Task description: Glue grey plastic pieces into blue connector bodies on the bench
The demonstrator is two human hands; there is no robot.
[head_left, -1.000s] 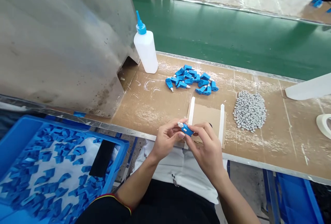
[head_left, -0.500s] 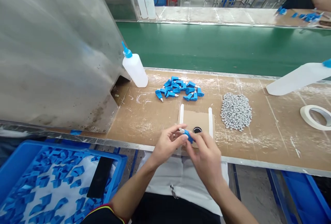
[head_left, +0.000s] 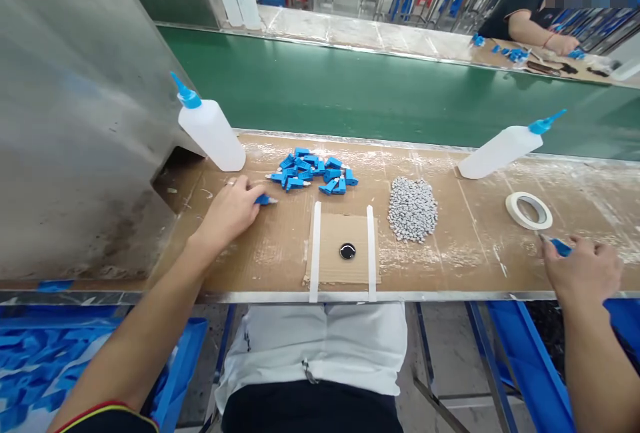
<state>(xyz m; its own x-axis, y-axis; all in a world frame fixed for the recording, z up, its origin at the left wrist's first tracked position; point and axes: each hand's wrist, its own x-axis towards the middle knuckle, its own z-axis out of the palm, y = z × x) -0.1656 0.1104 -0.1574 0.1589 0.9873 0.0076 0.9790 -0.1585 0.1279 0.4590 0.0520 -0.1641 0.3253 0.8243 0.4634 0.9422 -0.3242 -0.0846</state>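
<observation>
My left hand (head_left: pixel 235 209) is closed on a small blue plastic part (head_left: pixel 263 199) with a pale tip, low over the cardboard, left of a loose pile of similar blue parts (head_left: pixel 305 171). Far to the right, my right hand (head_left: pixel 583 269) grips another small blue part (head_left: pixel 561 247), just below a roll of masking tape (head_left: pixel 510 209). Between the hands lies a cardboard square (head_left: pixel 333 229) held by two white strips, with a small round cup of black liquid (head_left: pixel 347 251) on it. A heap of small grey pieces (head_left: pixel 413 209) sits right of that square.
A white squeeze bottle (head_left: pixel 215 136) stands beside the metal housing (head_left: pixel 75 119); another bottle (head_left: pixel 500 151) leans at the right. Behind runs a green conveyor belt (head_left: pixel 325 86), with a co-worker's hand (head_left: pixel 563 44) beyond. Blue bins (head_left: pixel 187 359) are below the bench edge.
My hands were together over the cardboard square around a blue part. They have moved wide apart, left and right, each now holding a blue part. The view has shifted right.
</observation>
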